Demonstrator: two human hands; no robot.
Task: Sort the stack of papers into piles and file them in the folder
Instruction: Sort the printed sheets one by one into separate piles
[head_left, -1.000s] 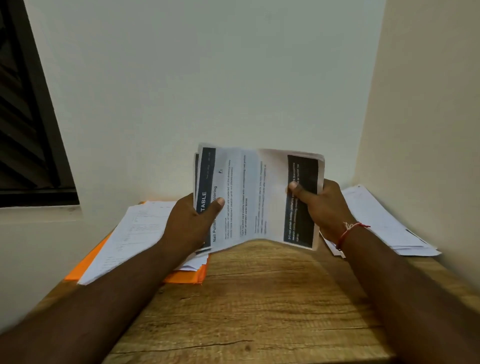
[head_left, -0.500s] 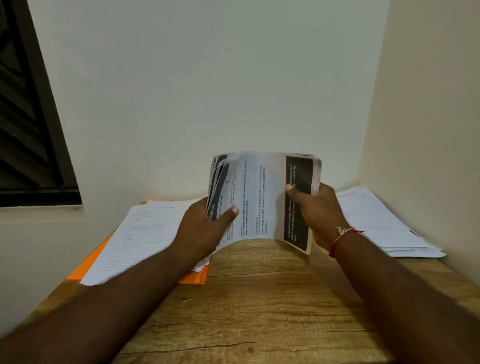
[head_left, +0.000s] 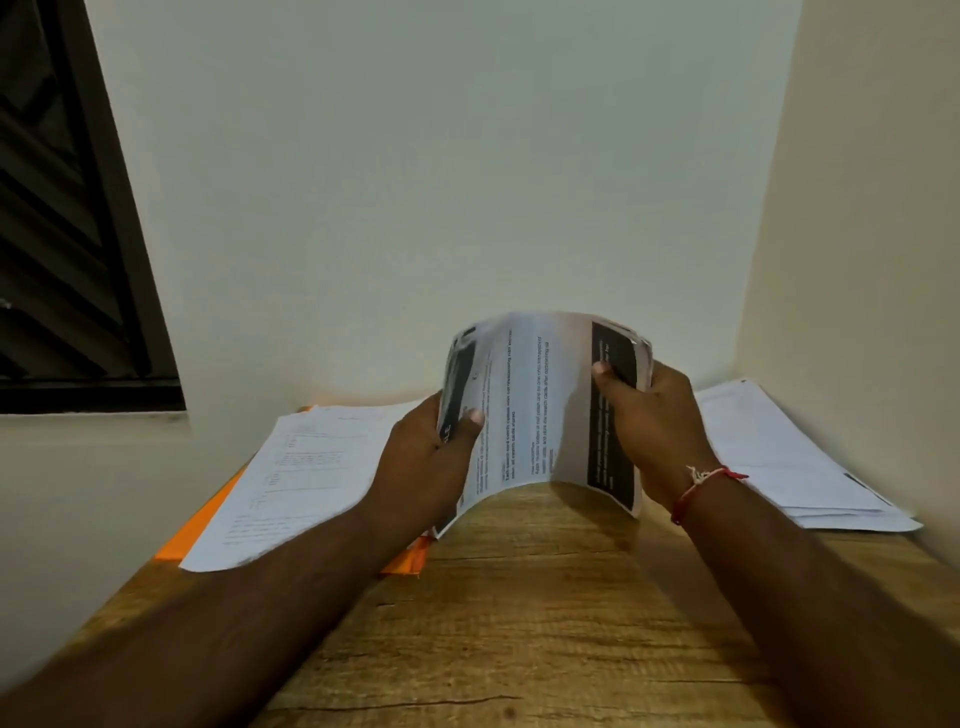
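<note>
Left hand (head_left: 422, 467), right hand (head_left: 658, 431) grip blurred-print papers (head_left: 540, 405).

I get a dim, soft picture, with a warm cast on the right wall (head_left: 857, 208) and a cooler grey on the back wall (head_left: 441, 156). The light is even and diffuse. The arched sheaf of papers (head_left: 540, 410) drops a soft shadow on the table (head_left: 519, 623) just beneath it. The window (head_left: 62, 208) at left is almost black. Wide-angle bending tilts walls and window frame outward. Print is soft; the forearms (head_left: 234, 623) by the table's near edge are dark and smeared.
</note>
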